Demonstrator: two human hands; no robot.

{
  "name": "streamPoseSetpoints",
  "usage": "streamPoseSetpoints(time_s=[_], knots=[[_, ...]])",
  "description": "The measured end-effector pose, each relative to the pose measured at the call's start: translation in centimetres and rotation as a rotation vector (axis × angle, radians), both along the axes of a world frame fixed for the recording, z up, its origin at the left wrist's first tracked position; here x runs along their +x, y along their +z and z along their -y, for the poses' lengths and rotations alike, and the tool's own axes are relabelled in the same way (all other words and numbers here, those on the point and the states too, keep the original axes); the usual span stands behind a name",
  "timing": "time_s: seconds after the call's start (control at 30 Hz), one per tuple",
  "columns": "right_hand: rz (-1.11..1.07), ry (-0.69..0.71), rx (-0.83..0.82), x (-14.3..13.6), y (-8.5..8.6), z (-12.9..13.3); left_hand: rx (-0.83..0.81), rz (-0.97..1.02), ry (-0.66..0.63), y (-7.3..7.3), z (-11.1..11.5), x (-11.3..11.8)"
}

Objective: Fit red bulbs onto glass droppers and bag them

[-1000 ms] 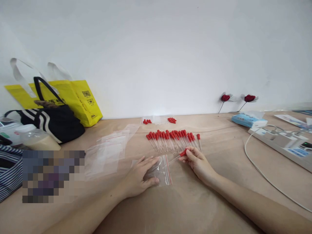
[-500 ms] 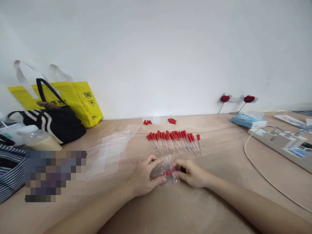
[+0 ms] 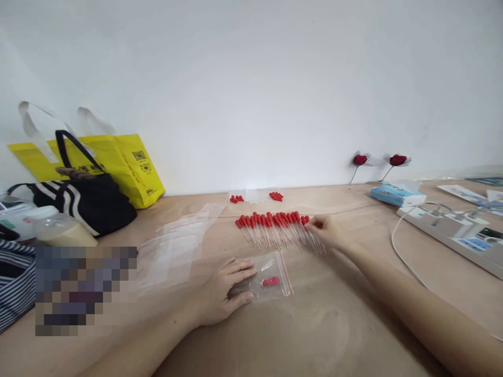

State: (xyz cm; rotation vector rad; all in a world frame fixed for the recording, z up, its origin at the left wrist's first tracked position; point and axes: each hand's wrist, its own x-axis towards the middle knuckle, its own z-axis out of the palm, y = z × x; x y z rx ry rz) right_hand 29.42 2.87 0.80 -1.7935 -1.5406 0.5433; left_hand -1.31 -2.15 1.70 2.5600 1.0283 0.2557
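My left hand (image 3: 226,290) lies spread on the left end of a clear zip bag (image 3: 259,262), pressing it to the table. Inside this bag is a dropper with a red bulb (image 3: 270,281); its stem is hard to see. Beyond the bag, several droppers with red bulbs and clear stems (image 3: 275,230) lie side by side in a row. At the row's right end my right hand (image 3: 326,230) pinches a dropper, whose bulb is largely hidden by the fingers.
Overlapping clear zip bags (image 3: 176,246) lie at left. Another bag with red bulbs (image 3: 276,196) lies near the wall. A yellow bag (image 3: 133,173), a black bag (image 3: 102,204) and a jar (image 3: 63,230) stand left. Tissues (image 3: 396,195) and a power strip (image 3: 463,241) are at right.
My right hand has left the zip bag's red-lined edge and moved up and right to the dropper row. My left hand has flattened on the bag, which now lies flat.
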Motion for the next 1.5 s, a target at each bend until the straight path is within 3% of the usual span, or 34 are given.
streamPoseSetpoints(time_s=[0.07, 0.13, 0.3, 0.47, 0.6, 0.87, 1.17, 1.3, 1.5], knots=[[0.033, -0.193, 0.003, 2.3, 0.0, -2.1, -0.004, -0.002, 0.000, 0.0, -0.1, 0.0], [0.041, -0.293, -0.027, 3.7, -0.4, -3.6, -0.007, -0.009, -0.001, 0.1, 0.0, 0.0], [-0.057, -0.309, -0.112, 4.2, -1.6, -5.1, -0.010, -0.018, -0.002, -0.1, 0.2, -0.3], [-0.321, -0.302, -0.044, 5.4, -0.8, -4.2, 0.001, 0.000, -0.012, -0.1, 0.0, -0.2], [-0.560, -0.256, 0.126, 4.5, -0.2, -1.6, 0.004, 0.000, -0.006, 0.0, 0.0, 0.0], [-0.954, -0.090, 0.290, -3.3, -2.1, 4.6, 0.024, 0.018, -0.010, -0.5, -0.1, -0.2], [-1.034, -0.018, 0.268, -5.1, -2.7, 5.3, 0.030, 0.018, 0.021, -0.2, 0.1, 0.0], [-1.043, 0.161, 0.123, -5.8, -2.4, 6.1, 0.036, 0.012, 0.023, -0.3, 0.1, -0.1], [-0.703, 0.493, -0.010, -6.0, -2.2, 6.5, 0.034, 0.019, 0.007, -0.4, 0.1, -0.1]])
